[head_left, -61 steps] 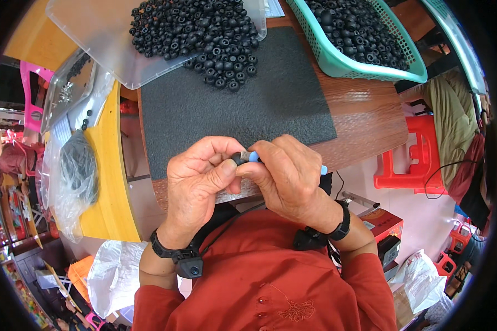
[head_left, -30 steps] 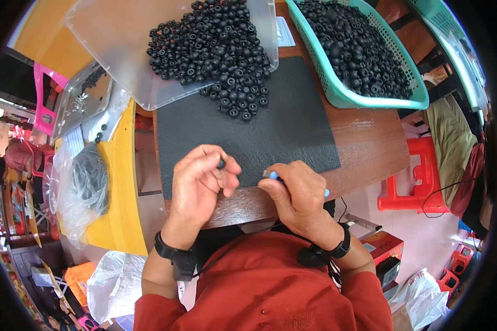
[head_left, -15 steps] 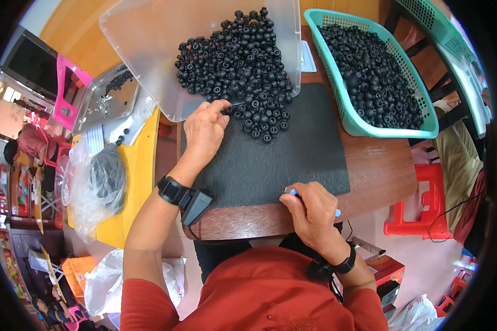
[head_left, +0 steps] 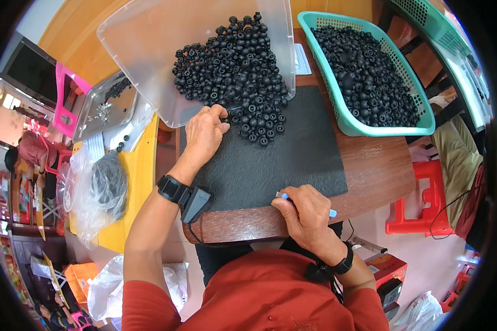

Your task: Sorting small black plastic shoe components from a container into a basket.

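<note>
centre-left, the left hand [head_left: 205,131] is at the black parts [head_left: 258,117], pinching or not unclear, while the fingers of the right hand [head_left: 306,212] wrap a blue tool [head_left: 333,213], likely for steadiness.

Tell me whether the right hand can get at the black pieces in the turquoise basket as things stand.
Probably yes: only dark mat and tabletop seem to separate the right hand from the turquoise basket, whose black pieces lie exposed. The blue tool that hand holds may hinder picking.
</note>
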The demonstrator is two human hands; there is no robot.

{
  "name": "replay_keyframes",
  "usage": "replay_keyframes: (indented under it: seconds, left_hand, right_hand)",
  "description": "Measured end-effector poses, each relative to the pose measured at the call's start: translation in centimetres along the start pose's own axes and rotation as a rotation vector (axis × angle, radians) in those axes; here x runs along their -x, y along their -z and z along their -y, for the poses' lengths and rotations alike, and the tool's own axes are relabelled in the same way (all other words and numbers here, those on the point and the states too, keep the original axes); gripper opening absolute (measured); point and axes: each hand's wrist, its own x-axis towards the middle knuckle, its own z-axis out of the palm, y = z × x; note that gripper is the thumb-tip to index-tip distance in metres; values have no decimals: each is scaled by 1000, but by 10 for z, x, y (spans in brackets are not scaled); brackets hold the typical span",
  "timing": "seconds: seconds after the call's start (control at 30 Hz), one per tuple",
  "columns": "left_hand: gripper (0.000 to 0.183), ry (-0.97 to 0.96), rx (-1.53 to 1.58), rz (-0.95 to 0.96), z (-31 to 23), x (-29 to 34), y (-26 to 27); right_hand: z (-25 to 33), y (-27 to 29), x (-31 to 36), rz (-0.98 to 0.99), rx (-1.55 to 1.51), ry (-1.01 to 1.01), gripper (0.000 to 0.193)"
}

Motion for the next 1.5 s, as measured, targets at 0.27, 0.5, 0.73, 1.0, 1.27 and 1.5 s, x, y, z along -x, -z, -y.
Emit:
replay_keyframes:
  seconds: [0.27, 0.5, 0.73, 1.0, 1.27, 1.5]
  left_hand:
    - [19, 145, 640, 123, -25, 44, 25]
    - [25, 350, 1439, 225, -67, 105, 39]
    - [30, 381, 1500, 245, -81, 121, 42]
    - [27, 326, 1442, 212, -89, 129, 42]
    - [28, 339, 1412, 212, -92, 130, 41]
    - [30, 445, 1483, 258, -93, 132, 38]
  right_hand:
    - [1, 6, -3, -8, 24, -13, 15]
    - [8, -1, -15, -24, -14, 38, 20]
    - [24, -5, -25, -17, -123, 62, 28]
    - [26, -8, -20, -23, -111, 95, 29]
    - [29, -7, -17, -22, -64, 109, 25]
    - [24, -11, -14, -41, -10, 153, 24]
